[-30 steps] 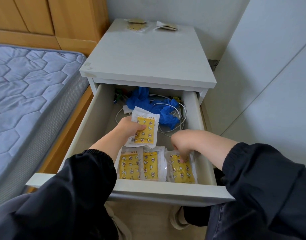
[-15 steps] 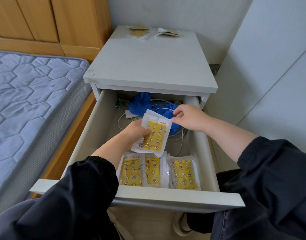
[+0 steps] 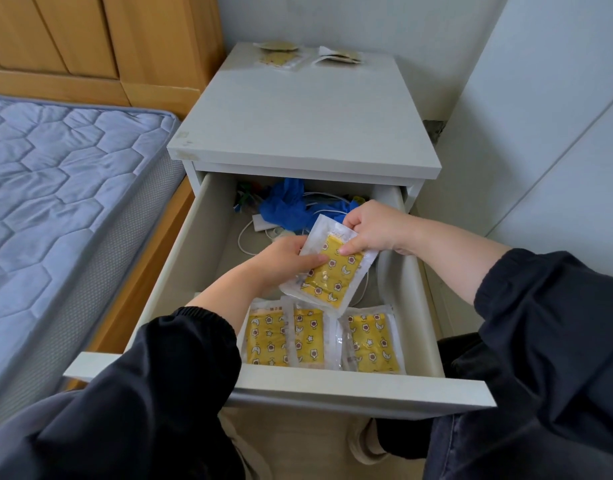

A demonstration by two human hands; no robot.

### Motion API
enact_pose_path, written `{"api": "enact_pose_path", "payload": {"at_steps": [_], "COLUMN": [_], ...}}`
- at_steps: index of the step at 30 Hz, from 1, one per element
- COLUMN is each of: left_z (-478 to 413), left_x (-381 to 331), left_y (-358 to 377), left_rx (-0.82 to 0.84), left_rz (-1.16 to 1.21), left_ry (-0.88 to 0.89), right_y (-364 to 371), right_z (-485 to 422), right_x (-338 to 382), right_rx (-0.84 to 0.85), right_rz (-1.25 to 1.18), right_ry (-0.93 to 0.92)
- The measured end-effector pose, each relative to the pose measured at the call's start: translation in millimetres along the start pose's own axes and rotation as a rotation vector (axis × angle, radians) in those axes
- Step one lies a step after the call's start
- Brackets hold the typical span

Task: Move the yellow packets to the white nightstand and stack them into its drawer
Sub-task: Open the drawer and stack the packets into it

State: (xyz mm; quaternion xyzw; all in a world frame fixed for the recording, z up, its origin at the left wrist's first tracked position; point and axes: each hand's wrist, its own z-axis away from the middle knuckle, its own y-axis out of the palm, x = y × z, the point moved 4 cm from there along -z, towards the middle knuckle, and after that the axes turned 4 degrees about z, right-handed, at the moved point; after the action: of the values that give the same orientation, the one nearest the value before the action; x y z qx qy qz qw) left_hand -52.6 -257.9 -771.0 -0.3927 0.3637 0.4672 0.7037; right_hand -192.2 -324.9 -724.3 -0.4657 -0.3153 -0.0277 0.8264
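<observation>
Open drawer [image 3: 333, 388] of the white nightstand [image 3: 305, 126], seen from above. Both hands grasp one yellow packet [image 3: 333, 271], held tilted over the drawer's middle: the left hand [image 3: 284, 261] grips its left edge with the thumb on top, and the right hand [image 3: 374, 230] pinches its upper right corner, thumb on the yellow face. Just below the hands, toward the person, a row of yellow packets [image 3: 308, 337] lies flat, three side by side against the drawer front. Beyond the hands, at the drawer's back, lie a crumpled blue glove [image 3: 287, 209] and white cables [image 3: 246, 240]. Left of the left hand is a blue quilted mattress [image 3: 55, 188].
</observation>
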Motion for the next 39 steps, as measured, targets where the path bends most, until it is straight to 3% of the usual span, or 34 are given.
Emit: {"api": "enact_pose_path", "payload": {"at_steps": [3, 4, 8, 15, 26, 35, 39], "left_z": [-1, -2, -5, -2, 0, -1, 0], "left_x": [9, 13, 33, 38, 35, 34, 35], "left_y": [3, 3, 3, 22, 24, 26, 27], "left_rx": [0.168, 0.181, 0.21, 0.336, 0.311, 0.33, 0.338], "left_rz": [0.114, 0.04, -0.625, -0.919, -1.034, -1.033, -1.044], "left_ry": [-0.069, -0.071, -0.1, -0.134, -0.099, -0.095, -0.097], "right_y": [-8, -11, -20, 5, 55, 63, 64], "right_z": [1, 1, 5, 17, 26, 28, 32], "right_x": [-6, -10, -22, -14, -26, -32, -26], "right_rx": [-0.005, -0.01, 0.015, 0.202, 0.482, 0.413, 0.548], "right_rz": [0.061, 0.074, 0.118, 0.445, 0.704, 0.916, 0.909], "right_ry": [0.011, 0.025, 0.054, -0.036, 0.031, -0.02, -0.006]}}
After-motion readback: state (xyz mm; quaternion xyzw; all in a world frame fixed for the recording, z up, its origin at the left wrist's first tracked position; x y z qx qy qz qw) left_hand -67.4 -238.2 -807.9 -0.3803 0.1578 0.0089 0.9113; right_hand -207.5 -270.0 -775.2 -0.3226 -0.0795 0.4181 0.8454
